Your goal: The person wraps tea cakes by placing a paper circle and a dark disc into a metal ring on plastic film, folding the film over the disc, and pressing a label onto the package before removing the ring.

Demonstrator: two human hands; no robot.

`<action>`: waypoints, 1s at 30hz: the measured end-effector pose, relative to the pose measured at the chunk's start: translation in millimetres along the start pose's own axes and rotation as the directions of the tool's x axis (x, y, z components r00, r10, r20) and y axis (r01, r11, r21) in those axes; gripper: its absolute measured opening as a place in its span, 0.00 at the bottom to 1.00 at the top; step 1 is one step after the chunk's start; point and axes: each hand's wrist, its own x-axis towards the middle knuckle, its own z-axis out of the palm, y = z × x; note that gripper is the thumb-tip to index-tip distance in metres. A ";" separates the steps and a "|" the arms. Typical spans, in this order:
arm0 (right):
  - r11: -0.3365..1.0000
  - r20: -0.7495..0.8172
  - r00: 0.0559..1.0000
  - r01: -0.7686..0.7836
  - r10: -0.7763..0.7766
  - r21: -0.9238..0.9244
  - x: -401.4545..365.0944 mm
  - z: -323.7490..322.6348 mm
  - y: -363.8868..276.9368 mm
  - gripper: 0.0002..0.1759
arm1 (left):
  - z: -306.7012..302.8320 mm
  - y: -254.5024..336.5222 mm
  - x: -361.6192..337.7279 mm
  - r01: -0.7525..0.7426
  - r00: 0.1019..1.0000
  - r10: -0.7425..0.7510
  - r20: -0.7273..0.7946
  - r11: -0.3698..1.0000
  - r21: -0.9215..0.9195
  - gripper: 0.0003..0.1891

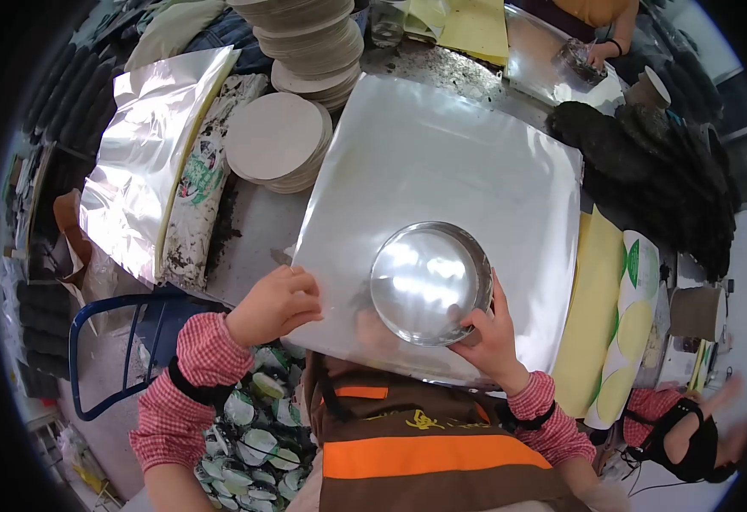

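A round, shallow metal pan (429, 282) with a mirror-like inside rests on a large silver sheet (450, 162) in front of me. My right hand (491, 337) grips the pan's lower right rim, thumb inside and fingers along the outer wall. At the sheet's left edge, my left hand (276, 303) is closed with curled fingers, its fingertips over the sheet. Whether it pinches the sheet or something small is hidden.
Tall stacks of round grey discs (278, 136) stand behind the left hand, beside shiny foil sheets (139, 154). Yellow sheets (580, 320) and dark furry material (655, 188) lie right. A co-worker's hand (599, 55) works at the far table; another person (689, 427) is lower right.
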 end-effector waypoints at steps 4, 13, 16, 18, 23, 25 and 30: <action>0.999 -0.056 0.998 -0.037 0.036 -0.018 -1.6 1.9 -2.7 0.24 | -13.7 0.3 -1.9 0.143 0.988 -0.149 -0.031 0.980 -0.140 0.12; 0.958 0.214 0.977 -0.081 0.021 0.275 -12.5 -12.9 -54.9 0.20 | 15.3 -23.3 -0.9 -0.045 0.989 0.055 0.138 0.996 -0.074 0.05; 0.921 0.419 0.822 0.368 -0.385 0.125 6.6 15.4 -78.5 0.32 | -8.5 -1.5 30.0 0.122 0.992 -0.117 0.041 0.978 -0.168 0.05; 0.971 0.454 0.868 0.117 -0.203 0.210 11.9 25.2 -56.2 0.30 | -29.1 18.8 28.5 0.075 0.996 -0.079 -0.048 0.994 -0.081 0.05; 0.992 -0.261 0.957 -0.127 0.126 0.015 37.1 -0.9 6.1 0.37 | 20.6 6.8 20.5 -0.095 0.953 0.033 0.301 0.977 0.193 0.09; 0.885 -0.078 0.913 -0.364 0.401 0.292 11.5 23.4 46.6 0.38 | -3.5 1.5 39.1 -0.051 0.967 0.010 0.254 0.987 0.153 0.10; 0.982 0.032 0.995 0.099 -0.095 -0.159 -90.4 14.5 21.0 0.28 | -63.6 -33.0 98.1 0.310 0.874 0.073 -0.480 0.677 0.668 0.27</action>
